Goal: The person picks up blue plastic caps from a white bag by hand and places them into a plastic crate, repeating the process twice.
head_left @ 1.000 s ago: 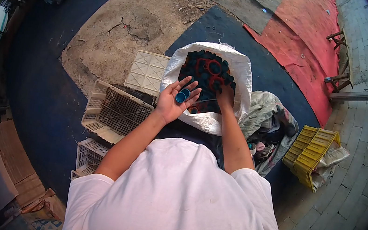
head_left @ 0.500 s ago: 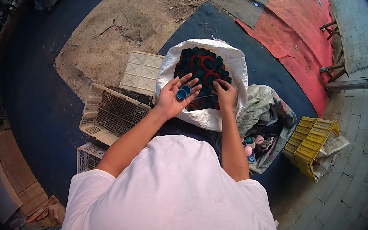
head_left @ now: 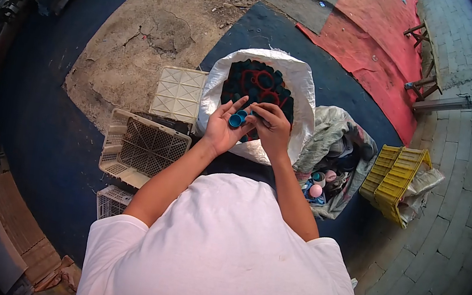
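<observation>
Palm up over the sack, my left hand (head_left: 224, 126) holds blue round caps (head_left: 236, 120) that look like bottle caps. My right hand (head_left: 270, 129) is beside it, its fingers pinched together close to the left fingertips. A bit of blue shows by the right fingertips, but what they grip is hidden. Below both hands stands a white woven sack (head_left: 303, 87) with its mouth rolled open. Inside it lie many dark caps (head_left: 247, 70) and several red rings (head_left: 265, 80).
Pale plastic crates (head_left: 142, 146) stand at the left, near a white lattice panel (head_left: 178, 92). On the right are a second, greyish sack (head_left: 329, 127) of mixed items and yellow crates (head_left: 388, 178). A wooden stand (head_left: 425, 86) is at the far right.
My right hand has moved left and back from over the sack's contents to the left palm, its fingers now pinched. The left hand stays nearly in place, still holding the caps.
</observation>
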The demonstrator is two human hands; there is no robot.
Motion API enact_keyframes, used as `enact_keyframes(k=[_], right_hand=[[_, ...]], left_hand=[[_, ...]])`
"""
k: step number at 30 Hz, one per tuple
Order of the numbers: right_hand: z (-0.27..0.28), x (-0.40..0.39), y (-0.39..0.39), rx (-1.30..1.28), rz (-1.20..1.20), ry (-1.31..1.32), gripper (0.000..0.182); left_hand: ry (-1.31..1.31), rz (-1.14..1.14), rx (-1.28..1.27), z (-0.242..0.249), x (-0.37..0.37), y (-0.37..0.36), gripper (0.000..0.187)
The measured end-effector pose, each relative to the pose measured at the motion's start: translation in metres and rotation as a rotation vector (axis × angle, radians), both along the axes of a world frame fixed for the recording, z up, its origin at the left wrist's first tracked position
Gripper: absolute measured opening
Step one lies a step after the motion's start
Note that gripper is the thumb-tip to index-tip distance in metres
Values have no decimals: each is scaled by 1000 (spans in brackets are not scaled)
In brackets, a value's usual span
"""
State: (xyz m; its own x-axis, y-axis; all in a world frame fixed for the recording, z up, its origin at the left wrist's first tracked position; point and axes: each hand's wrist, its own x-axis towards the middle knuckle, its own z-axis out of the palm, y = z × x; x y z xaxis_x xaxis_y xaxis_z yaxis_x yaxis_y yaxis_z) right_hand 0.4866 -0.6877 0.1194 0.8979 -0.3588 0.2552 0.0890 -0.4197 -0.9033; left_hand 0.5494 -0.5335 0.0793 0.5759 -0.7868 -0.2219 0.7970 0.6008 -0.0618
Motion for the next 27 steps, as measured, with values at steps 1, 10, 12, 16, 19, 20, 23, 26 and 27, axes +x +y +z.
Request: enact_keyframes(k=[1, 10, 12, 16, 19, 20, 23, 26, 27], right_hand=[[0, -1, 3, -5, 0, -2, 30], [-1, -8, 10, 72, -34, -19, 29], [-3, -8, 9, 103, -49, -21, 30], [6, -4, 1, 25, -58, -12, 31], [5, 2, 0, 22, -79, 11, 31], [5, 3, 2, 32, -92, 16, 31], [11, 3, 8, 61, -81, 11, 30], [-3, 3, 12, 83, -78, 11, 28], [-3, 3, 14, 93, -76, 6, 28]], left_hand=[[-2, 0, 57, 1, 0, 0, 42], [-25, -25, 82, 1, -1, 2, 41], [-53, -31, 135, 6, 0, 2, 41], [-81, -53, 269, 18, -4, 0, 43], [-139, -112, 310, 19, -5, -1, 43], [-146, -119, 289, 17, -6, -1, 44], [-177, -132, 291, 17, -7, -1, 47], [-194, -142, 343, 21, -9, -2, 48], [-196, -144, 364, 22, -9, -2, 49]])
